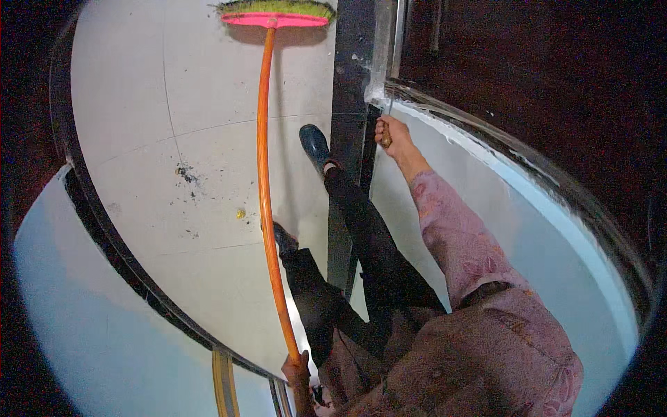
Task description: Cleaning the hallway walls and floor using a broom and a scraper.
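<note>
My left hand (pixel 297 369) grips the end of a long orange broom handle (pixel 264 156) near the bottom of the view. At the far end, the broom's pink head (pixel 276 20) and yellow-green bristles (pixel 276 7) reach the pale floor. My right hand (pixel 393 134) is closed around a small tool's brown handle (pixel 385 136). A thin metal part of this tool points at the corner of the white-edged ledge (pixel 411 108); its tip is hard to make out. Dark crumbs (pixel 186 175) and a small yellow scrap (pixel 240 213) lie on the floor left of the broom handle.
A dark floor strip (pixel 348 135) runs beside my dark shoe (pixel 314 142). Blue and white walls (pixel 552 260) stand on both sides, with a black skirting (pixel 120 255) at left. A post (pixel 382 47) rises beyond the ledge corner. Deep shadow fills the upper right.
</note>
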Available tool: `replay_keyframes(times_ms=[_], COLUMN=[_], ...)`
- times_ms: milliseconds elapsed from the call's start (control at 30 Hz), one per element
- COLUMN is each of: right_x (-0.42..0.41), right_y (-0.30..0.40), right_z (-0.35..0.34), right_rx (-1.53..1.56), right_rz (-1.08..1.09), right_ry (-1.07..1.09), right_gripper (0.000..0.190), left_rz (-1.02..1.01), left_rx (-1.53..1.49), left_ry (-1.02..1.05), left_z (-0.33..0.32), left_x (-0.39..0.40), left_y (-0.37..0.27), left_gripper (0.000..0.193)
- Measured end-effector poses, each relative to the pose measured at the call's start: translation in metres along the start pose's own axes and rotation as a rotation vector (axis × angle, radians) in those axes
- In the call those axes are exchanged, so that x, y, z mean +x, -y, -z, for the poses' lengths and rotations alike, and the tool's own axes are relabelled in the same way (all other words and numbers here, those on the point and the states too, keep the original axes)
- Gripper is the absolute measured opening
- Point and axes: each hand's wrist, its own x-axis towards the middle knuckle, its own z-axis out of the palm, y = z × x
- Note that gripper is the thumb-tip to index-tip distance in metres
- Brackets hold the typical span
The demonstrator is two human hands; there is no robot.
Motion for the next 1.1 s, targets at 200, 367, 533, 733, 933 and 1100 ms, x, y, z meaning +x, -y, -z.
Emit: replay_keyframes(times_ms=[200, 367, 533, 733, 933, 1100], right_x=[0.065, 0.031, -0.036, -0.038, -0.032, -0.001], right_y=[0.048, 0.048, 0.042, 0.023, -0.011, -0.021], right_z=[0.010, -0.013, -0.036, -0.019, 0.001, 0.033], right_rx=[0.160, 0.284, 0.089, -0.408, -0.373, -0.390], right_rz=[-0.012, 0.114, 0.563, 0.557, -0.024, -0.195], right_ry=[-0.158, -0.500, -0.335, -0.179, -0.037, -0.005], right_gripper=[0.009, 0.015, 0.013, 0.015, 0.015, 0.022], left_rz=[0.114, 0.136, 0.176, 0.072, 0.181, 0.132], left_rx=[-0.011, 0.132, -0.068, 0.535, 0.297, 0.086], left_ry=[-0.047, -0.051, -0.062, 0.001, 0.046, 0.057], left_z=[-0.010, -0.006, -0.003, 0.000, -0.002, -0.020], left_x=[-0.011, -0.023, -0.028, -0.012, 0.007, 0.029], left_y=[-0.023, -0.066, -0.076, -0.098, -0.091, -0.059], left_gripper=[0.024, 0.026, 0.028, 0.027, 0.030, 0.026])
